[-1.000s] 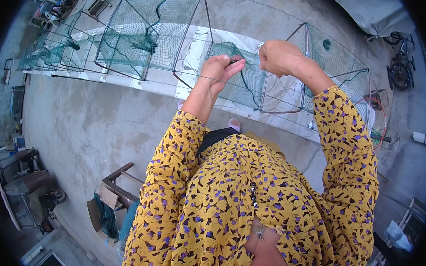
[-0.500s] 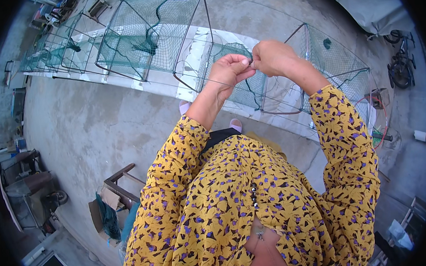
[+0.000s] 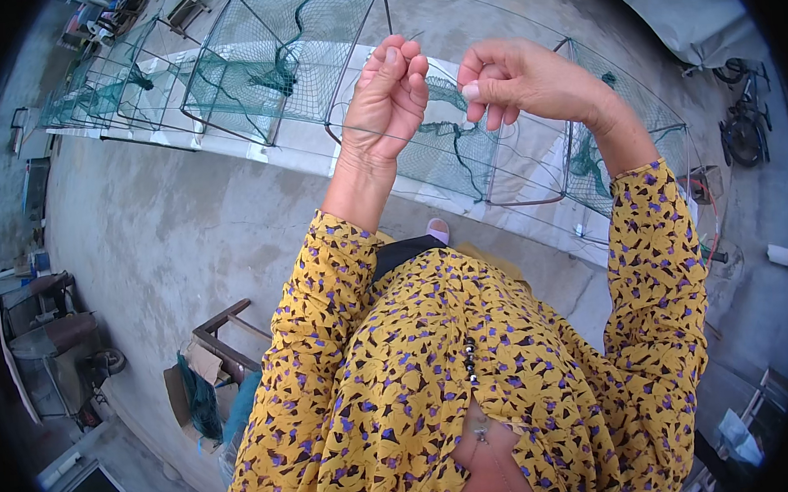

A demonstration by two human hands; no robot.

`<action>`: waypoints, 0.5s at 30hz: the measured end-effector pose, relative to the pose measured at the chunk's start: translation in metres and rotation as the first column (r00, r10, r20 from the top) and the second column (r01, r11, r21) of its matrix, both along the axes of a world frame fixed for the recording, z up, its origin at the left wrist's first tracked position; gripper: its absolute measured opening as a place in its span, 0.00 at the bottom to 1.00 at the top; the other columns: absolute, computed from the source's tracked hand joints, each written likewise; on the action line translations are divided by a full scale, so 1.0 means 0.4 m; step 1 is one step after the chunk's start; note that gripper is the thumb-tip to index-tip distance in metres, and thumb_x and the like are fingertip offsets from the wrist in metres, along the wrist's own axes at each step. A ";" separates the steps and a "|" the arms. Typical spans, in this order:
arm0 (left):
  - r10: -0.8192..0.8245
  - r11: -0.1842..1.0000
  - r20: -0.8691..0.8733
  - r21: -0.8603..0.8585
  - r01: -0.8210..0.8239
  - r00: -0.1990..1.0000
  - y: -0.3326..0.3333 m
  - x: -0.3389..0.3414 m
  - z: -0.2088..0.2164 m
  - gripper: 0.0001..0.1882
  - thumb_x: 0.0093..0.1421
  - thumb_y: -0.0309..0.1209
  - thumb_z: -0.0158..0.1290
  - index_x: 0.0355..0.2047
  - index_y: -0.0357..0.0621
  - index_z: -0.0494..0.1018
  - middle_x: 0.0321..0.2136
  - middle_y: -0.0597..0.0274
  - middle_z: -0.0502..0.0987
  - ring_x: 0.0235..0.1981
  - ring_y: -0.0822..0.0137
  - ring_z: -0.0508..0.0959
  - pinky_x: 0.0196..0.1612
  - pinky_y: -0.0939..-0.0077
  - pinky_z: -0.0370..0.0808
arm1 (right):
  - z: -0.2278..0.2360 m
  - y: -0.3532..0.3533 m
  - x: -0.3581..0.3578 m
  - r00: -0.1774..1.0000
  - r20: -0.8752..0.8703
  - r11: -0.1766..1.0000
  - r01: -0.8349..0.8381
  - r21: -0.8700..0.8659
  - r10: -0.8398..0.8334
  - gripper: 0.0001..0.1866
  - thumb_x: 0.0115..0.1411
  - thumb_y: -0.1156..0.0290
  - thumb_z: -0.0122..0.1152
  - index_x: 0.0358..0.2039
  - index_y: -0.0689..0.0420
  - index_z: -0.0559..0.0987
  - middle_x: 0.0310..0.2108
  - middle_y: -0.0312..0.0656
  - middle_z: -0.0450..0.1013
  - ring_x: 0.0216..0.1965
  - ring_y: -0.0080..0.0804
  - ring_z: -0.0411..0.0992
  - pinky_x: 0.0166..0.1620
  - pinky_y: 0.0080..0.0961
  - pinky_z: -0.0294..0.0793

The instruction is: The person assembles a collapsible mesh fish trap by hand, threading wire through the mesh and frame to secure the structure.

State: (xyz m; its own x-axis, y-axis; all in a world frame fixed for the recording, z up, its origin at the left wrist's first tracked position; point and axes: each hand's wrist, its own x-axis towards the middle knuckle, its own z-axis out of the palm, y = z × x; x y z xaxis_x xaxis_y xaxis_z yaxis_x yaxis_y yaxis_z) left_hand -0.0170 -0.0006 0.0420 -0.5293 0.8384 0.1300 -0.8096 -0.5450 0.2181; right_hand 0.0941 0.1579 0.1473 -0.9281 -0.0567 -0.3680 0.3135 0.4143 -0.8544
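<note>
A long green mesh net trap (image 3: 323, 47) with dark rod frames stretches across in front of me. Above its middle section, my left hand (image 3: 387, 100) is raised palm up, the fingers curled and the thumb pressed toward the index finger. What it pinches, if anything, is too fine to make out. My right hand (image 3: 528, 80) hangs a short way to the right, with thumb and index finger closed together. I cannot tell what lies between those fingertips. Below the right hand, a dark green cord (image 3: 462, 156) runs down the netting.
Beneath the net lies a long white board (image 3: 303, 159). A wooden frame (image 3: 223, 333) and a cardboard box (image 3: 178, 399) with green netting are at lower left. A three-wheeled cart (image 3: 48, 348) stands far left, a bicycle (image 3: 741, 125) far right, beside a grey cover (image 3: 668, 8).
My hands were together at the fingertips and have moved apart. The left rose and turned palm up; the right shifted rightward. The netting between them has sagged lower.
</note>
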 end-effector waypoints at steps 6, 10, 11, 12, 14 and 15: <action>0.026 0.922 0.065 -0.387 0.001 0.998 0.006 0.059 -0.006 0.10 0.61 0.28 0.46 0.42 0.40 0.61 0.46 0.46 0.67 0.29 0.64 0.78 0.30 0.81 0.78 | 0.063 0.014 -0.011 0.974 -0.168 0.989 0.148 -0.027 -0.151 0.11 0.59 0.61 0.53 0.33 0.55 0.71 0.29 0.38 0.75 0.24 0.17 0.71 0.25 0.12 0.67; -0.182 0.714 -0.546 -0.645 -0.272 0.818 0.029 0.145 -0.008 0.08 0.60 0.25 0.45 0.39 0.35 0.63 0.40 0.52 0.69 0.30 0.66 0.78 0.30 0.81 0.77 | 0.090 0.002 -0.003 0.943 -0.303 0.990 0.142 -0.020 -0.142 0.11 0.58 0.62 0.53 0.33 0.58 0.73 0.30 0.35 0.74 0.28 0.18 0.71 0.25 0.13 0.67; -0.235 0.715 -0.644 -0.622 -0.320 0.728 0.034 0.160 -0.017 0.07 0.59 0.22 0.45 0.38 0.35 0.63 0.39 0.53 0.68 0.28 0.67 0.78 0.30 0.81 0.77 | 0.088 -0.002 -0.004 0.939 -0.319 0.990 0.139 0.007 -0.130 0.11 0.57 0.62 0.54 0.32 0.57 0.73 0.27 0.33 0.73 0.27 0.17 0.70 0.25 0.13 0.66; -0.235 0.716 -0.646 -0.621 -0.320 0.727 0.043 0.173 -0.025 0.07 0.59 0.22 0.45 0.38 0.35 0.63 0.39 0.53 0.68 0.28 0.67 0.78 0.30 0.81 0.77 | 0.085 -0.004 -0.004 0.935 -0.335 0.989 0.141 0.035 -0.121 0.11 0.57 0.62 0.55 0.31 0.56 0.73 0.25 0.31 0.71 0.26 0.16 0.69 0.25 0.13 0.66; -0.273 0.619 -0.849 -0.516 -0.593 0.453 0.054 0.196 -0.041 0.08 0.56 0.17 0.45 0.37 0.34 0.62 0.39 0.55 0.65 0.28 0.67 0.78 0.30 0.82 0.77 | 0.081 -0.007 -0.001 0.926 -0.350 0.987 0.156 0.026 -0.137 0.11 0.56 0.62 0.55 0.31 0.56 0.74 0.24 0.30 0.70 0.26 0.15 0.68 0.24 0.12 0.65; -0.326 0.522 -0.896 -0.437 -0.732 0.302 0.052 0.203 -0.039 0.10 0.55 0.15 0.46 0.38 0.35 0.62 0.38 0.56 0.63 0.29 0.68 0.78 0.30 0.83 0.77 | 0.077 -0.007 0.001 0.919 -0.361 0.985 0.174 0.015 -0.157 0.10 0.56 0.61 0.56 0.30 0.55 0.74 0.23 0.28 0.68 0.25 0.14 0.67 0.24 0.12 0.64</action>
